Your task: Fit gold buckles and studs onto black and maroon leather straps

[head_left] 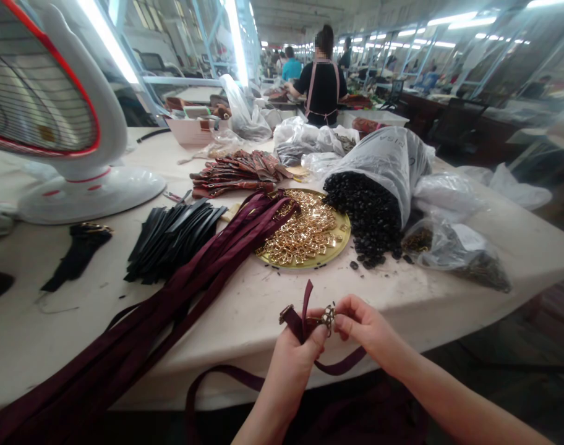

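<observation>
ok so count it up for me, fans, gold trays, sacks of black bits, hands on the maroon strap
fan: 1
gold tray: 1
sack of black bits: 1
hands on the maroon strap: 2, left hand and right hand
total: 5

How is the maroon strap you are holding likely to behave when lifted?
Probably floppy: the strap bends over the left hand and loops below the table edge. Likely light: the right hand merely pinches its buckle, which might swing.

Our fan (pixel 93 117) runs off the left edge, the straps (pixel 124 349) off the bottom, and our fingers (pixel 317 339) half cover the clasp (pixel 328 316).
</observation>
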`<state>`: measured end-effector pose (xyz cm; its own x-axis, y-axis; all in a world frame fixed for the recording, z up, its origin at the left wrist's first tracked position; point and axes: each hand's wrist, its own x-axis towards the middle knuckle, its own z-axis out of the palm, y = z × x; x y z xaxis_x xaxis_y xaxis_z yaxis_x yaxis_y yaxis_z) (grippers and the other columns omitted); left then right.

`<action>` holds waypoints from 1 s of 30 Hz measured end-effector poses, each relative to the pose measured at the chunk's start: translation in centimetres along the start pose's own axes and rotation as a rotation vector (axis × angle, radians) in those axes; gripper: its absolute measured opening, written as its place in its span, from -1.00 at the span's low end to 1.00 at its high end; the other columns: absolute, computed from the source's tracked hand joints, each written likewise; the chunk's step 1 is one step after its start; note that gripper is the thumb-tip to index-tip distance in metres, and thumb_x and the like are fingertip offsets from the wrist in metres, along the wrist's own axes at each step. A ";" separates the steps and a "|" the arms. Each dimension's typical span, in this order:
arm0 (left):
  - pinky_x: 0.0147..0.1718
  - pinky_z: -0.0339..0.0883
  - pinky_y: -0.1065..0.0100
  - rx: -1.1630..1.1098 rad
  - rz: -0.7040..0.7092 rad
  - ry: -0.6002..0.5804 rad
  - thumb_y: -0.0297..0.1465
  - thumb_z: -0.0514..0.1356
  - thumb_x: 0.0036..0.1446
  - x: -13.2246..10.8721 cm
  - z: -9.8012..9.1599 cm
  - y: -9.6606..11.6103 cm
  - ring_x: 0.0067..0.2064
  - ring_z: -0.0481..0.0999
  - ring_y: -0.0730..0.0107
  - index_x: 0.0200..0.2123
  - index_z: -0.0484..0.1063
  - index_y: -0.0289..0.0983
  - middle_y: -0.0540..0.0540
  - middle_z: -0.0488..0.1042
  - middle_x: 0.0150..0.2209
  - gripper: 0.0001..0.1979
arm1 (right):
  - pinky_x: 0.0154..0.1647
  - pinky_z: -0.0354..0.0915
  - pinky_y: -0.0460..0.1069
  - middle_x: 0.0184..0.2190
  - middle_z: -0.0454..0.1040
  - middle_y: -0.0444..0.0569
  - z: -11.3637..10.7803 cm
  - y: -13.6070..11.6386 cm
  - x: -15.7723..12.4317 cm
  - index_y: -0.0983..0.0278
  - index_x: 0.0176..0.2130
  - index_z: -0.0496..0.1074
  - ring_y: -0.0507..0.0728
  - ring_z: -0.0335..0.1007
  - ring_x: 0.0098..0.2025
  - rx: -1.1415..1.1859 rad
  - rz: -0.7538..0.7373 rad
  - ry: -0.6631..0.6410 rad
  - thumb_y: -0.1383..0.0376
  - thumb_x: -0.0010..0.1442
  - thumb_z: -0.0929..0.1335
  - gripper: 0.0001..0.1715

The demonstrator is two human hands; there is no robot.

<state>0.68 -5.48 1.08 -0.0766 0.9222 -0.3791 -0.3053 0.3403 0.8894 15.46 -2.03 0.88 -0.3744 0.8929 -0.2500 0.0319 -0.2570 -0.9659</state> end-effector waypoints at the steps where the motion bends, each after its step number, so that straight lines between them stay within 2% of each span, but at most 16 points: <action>1: -0.54 0.16 0.45 -0.001 0.000 0.000 -0.35 0.27 -0.15 0.0 -0.1 -0.1 -0.55 0.28 0.51 -0.28 0.43 -0.32 0.01 0.41 -0.52 -0.70 | -0.42 0.18 -0.08 -0.51 0.33 -0.18 0.0 0.0 0.0 0.28 -0.38 0.28 -0.02 0.21 -0.47 -0.003 -0.001 0.007 0.12 0.05 0.38 -0.70; 6: -0.50 0.17 0.45 0.023 0.033 0.012 -0.36 0.28 -0.15 0.1 -0.6 -0.5 -0.51 0.29 0.49 -0.34 0.46 -0.31 0.00 0.43 -0.52 -0.76 | -0.42 0.17 -0.09 -0.51 0.29 -0.20 0.0 0.1 0.0 0.28 -0.39 0.29 -0.03 0.19 -0.47 -0.044 0.002 -0.027 0.13 0.03 0.39 -0.71; 11: -0.54 0.12 0.48 -0.012 -0.001 -0.016 -0.33 0.28 -0.12 -0.3 -0.5 -0.5 -0.53 0.25 0.52 -0.32 0.46 -0.35 0.00 0.40 -0.54 -0.73 | -0.40 0.16 -0.10 -0.52 0.30 -0.19 -0.2 0.1 0.2 0.29 -0.40 0.29 -0.02 0.19 -0.46 -0.128 -0.058 -0.029 0.15 0.05 0.38 -0.73; 17: -0.52 0.14 0.47 0.019 0.020 -0.044 -0.33 0.28 -0.08 -0.6 -0.6 -0.3 -0.50 0.27 0.51 -0.33 0.44 -0.34 0.00 0.40 -0.51 -0.76 | -0.42 0.14 -0.10 -0.50 0.32 -0.17 -0.4 -0.1 0.1 0.29 -0.38 0.26 -0.03 0.20 -0.47 0.076 0.100 -0.166 0.17 0.05 0.38 -0.73; 19: -0.53 0.14 0.48 0.047 0.012 -0.074 -0.33 0.27 -0.08 -0.5 -0.7 -0.5 -0.51 0.25 0.52 -0.35 0.44 -0.34 0.01 0.39 -0.53 -0.79 | -0.42 0.14 -0.10 -0.51 0.31 -0.17 -0.2 -0.2 -0.1 0.29 -0.39 0.26 -0.02 0.19 -0.47 0.027 0.081 -0.147 0.18 0.06 0.37 -0.75; 25: -0.49 0.18 0.47 0.075 -0.009 -0.075 -0.32 0.27 -0.06 -0.7 -0.8 -0.7 -0.49 0.28 0.50 -0.36 0.45 -0.30 0.03 0.39 -0.52 -0.80 | -0.44 0.11 -0.10 -0.53 0.25 -0.19 0.3 -0.4 -0.7 0.28 -0.42 0.25 -0.02 0.13 -0.46 -0.334 -0.126 -0.012 0.27 0.13 0.31 -0.85; 30: -0.44 0.21 0.48 0.025 0.034 -0.102 -0.36 0.30 -0.08 -1.0 -1.2 -0.7 -0.47 0.31 0.52 -0.36 0.47 -0.26 0.03 0.44 -0.49 -0.84 | -0.44 0.12 -0.12 -0.53 0.25 -0.19 0.0 -0.6 -0.9 0.29 -0.39 0.25 -0.03 0.14 -0.47 -0.184 -0.025 -0.123 0.24 0.12 0.33 -0.82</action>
<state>-0.13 -6.82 0.50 0.0107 0.9468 -0.3217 -0.2805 0.3117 0.9078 15.81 -2.67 1.64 -0.4870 0.8434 -0.2268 0.1860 -0.1536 -0.9705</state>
